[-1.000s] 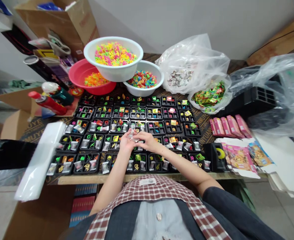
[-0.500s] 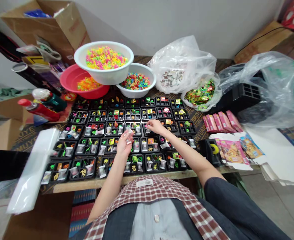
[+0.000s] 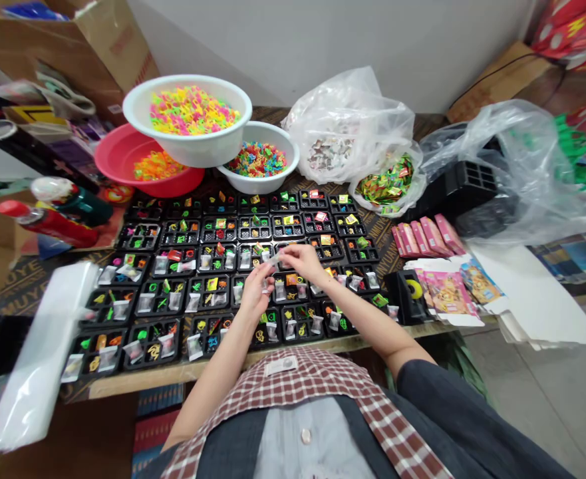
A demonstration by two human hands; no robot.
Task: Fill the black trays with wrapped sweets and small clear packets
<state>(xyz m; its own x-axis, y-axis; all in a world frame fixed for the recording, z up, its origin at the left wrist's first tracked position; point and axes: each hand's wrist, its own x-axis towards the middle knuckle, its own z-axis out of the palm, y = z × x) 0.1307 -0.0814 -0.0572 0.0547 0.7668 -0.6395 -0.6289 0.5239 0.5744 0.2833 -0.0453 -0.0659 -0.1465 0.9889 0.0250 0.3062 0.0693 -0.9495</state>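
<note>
My left hand (image 3: 257,289) and my right hand (image 3: 305,261) meet above the middle of the black compartment trays (image 3: 254,227), both pinching a small clear plastic bag (image 3: 273,261). Anything inside the bag is too small to tell. Under my hands, the trays hold bright plastic pieces and wrapped sweets, and small filled bags (image 3: 195,346) stand in many compartments.
A white basin (image 3: 187,113) of neon pieces sits at the back, beside a red basin (image 3: 123,156) and a smaller white basin (image 3: 257,159). A stack of clear bags (image 3: 38,359) lies left. Pink boxes (image 3: 420,238), flat printed cartons (image 3: 447,293) and a tape dispenser (image 3: 410,293) stand right.
My right hand has come back left from the tray to join my left hand on the small bag. The whole scene has shifted left in view as my head turned.
</note>
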